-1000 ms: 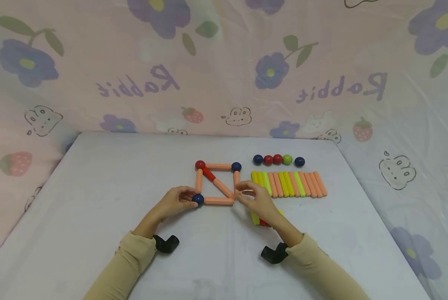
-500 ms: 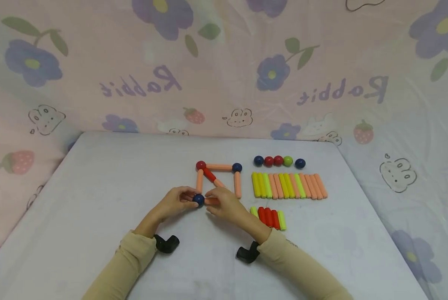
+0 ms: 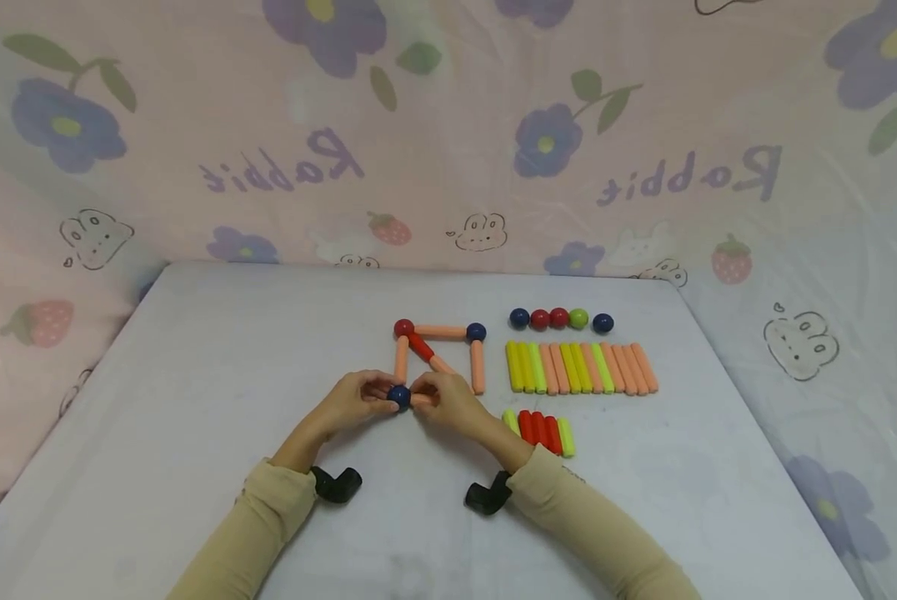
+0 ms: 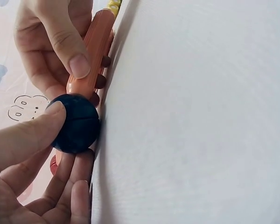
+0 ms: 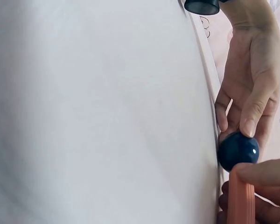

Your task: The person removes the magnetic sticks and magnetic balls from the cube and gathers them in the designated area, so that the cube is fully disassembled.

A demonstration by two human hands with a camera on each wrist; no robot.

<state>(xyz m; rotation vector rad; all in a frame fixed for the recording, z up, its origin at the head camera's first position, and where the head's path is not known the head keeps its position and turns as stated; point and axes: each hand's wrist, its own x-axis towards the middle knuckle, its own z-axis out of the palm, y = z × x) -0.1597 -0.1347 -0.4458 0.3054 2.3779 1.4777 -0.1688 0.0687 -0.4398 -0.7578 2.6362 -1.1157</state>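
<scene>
My left hand (image 3: 353,403) pinches a dark blue ball (image 3: 399,397) between thumb and fingers at the near left corner of a square frame. Right beside it, my right hand (image 3: 450,406) grips an orange stick (image 4: 92,53) whose end touches the ball in both wrist views. An orange side stick (image 3: 401,360) runs back from this corner to a red ball (image 3: 404,328). From there, another orange stick (image 3: 440,332) leads to a second blue ball (image 3: 476,332). A red rod (image 3: 421,347) and an orange one form a diagonal, partly hidden by my right hand.
Right of the frame lies a row of yellow, lime and orange sticks (image 3: 579,367). Behind them is a line of several balls (image 3: 559,318). Shorter red and lime sticks (image 3: 538,431) lie near my right forearm. The white table (image 3: 156,400) meets a patterned cloth (image 3: 448,167) at the back.
My right hand has moved left from the frame's near right corner and now grips the near stick close to the blue ball. My left hand has kept its hold on that ball.
</scene>
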